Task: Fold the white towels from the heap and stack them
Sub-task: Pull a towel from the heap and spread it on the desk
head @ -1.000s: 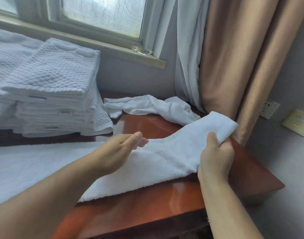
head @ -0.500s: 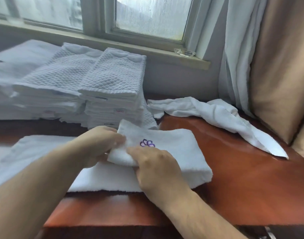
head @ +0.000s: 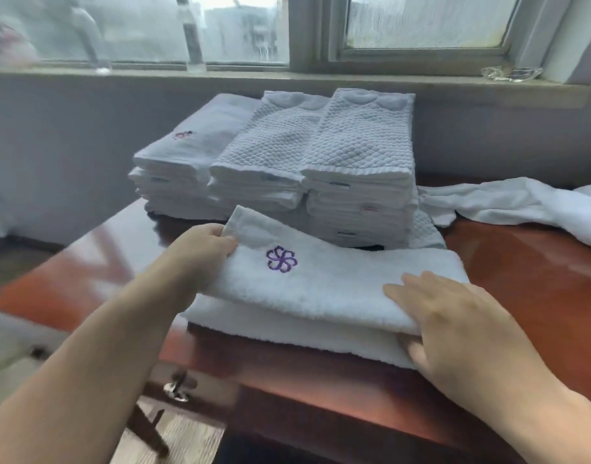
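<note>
A folded white towel point(head: 337, 289) with a purple flower emblem lies on the brown table point(head: 521, 279) in front of me. My left hand point(head: 200, 249) grips its upper left corner, fingers curled under the fold. My right hand point(head: 454, 323) holds the towel's lower right edge, fingers flat on top and thumb tucked under the upper layer. Behind it stand three side-by-side stacks of folded white towels point(head: 320, 169). An unfolded white towel point(head: 521, 205) lies crumpled on the table at the right.
A window sill point(head: 287, 78) runs along the wall behind the stacks, with a bottle point(head: 191, 35) and a small glass dish point(head: 511, 73) on it. The table's near edge is below my hands; wooden floor and a chair part show at bottom left.
The towel is folded over into a shorter, thicker bundle. My right hand moved from the middle to the right end. The view has swung left.
</note>
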`<state>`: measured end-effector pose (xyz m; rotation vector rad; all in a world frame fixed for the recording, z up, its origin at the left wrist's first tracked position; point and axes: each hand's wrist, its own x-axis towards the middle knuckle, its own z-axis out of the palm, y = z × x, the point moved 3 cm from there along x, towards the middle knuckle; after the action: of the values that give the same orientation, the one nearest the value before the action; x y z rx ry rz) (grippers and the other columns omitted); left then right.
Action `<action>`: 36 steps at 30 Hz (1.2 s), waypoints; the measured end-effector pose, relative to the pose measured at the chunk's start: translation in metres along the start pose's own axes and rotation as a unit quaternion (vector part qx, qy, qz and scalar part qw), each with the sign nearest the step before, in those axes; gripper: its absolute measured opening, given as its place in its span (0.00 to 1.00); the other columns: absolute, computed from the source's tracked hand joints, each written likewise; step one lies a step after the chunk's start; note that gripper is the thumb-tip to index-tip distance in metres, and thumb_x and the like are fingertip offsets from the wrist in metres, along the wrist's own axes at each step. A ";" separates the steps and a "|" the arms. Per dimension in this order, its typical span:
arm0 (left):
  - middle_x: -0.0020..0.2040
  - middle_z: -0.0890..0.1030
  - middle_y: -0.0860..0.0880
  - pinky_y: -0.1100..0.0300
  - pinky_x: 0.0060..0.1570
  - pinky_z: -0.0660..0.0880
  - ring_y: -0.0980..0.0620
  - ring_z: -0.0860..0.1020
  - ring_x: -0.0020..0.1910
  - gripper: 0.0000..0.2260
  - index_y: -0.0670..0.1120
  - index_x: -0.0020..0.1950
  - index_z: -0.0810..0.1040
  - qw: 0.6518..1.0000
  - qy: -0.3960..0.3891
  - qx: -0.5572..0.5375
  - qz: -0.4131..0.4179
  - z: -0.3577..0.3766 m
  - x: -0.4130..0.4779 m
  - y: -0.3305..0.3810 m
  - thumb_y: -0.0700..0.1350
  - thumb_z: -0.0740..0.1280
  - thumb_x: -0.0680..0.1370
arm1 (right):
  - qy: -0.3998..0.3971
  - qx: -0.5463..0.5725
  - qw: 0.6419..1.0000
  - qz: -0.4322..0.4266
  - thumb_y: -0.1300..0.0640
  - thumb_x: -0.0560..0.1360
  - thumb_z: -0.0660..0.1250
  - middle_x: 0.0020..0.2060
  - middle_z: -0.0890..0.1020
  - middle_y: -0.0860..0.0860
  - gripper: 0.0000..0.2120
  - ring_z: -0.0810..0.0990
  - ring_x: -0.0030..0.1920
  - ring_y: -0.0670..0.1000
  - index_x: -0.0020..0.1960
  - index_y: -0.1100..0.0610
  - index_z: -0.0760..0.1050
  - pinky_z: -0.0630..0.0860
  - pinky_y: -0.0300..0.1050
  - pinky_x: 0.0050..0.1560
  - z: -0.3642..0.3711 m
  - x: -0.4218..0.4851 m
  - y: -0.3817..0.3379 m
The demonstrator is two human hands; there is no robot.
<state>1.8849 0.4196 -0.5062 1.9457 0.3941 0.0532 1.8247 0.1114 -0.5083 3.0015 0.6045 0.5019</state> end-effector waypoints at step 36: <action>0.82 0.53 0.56 0.55 0.77 0.45 0.54 0.49 0.80 0.37 0.66 0.80 0.51 0.846 -0.090 0.467 0.241 0.043 0.004 -0.025 0.75 0.39 0.71 | -0.127 0.197 0.970 0.070 0.30 0.76 0.42 0.79 0.57 0.38 0.32 0.45 0.80 0.42 0.78 0.35 0.59 0.42 0.48 0.80 0.047 0.026 0.027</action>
<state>1.8920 0.3912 -0.5463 2.9504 -0.2864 -0.0017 1.8729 0.0973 -0.5420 3.4192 0.5279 -0.0096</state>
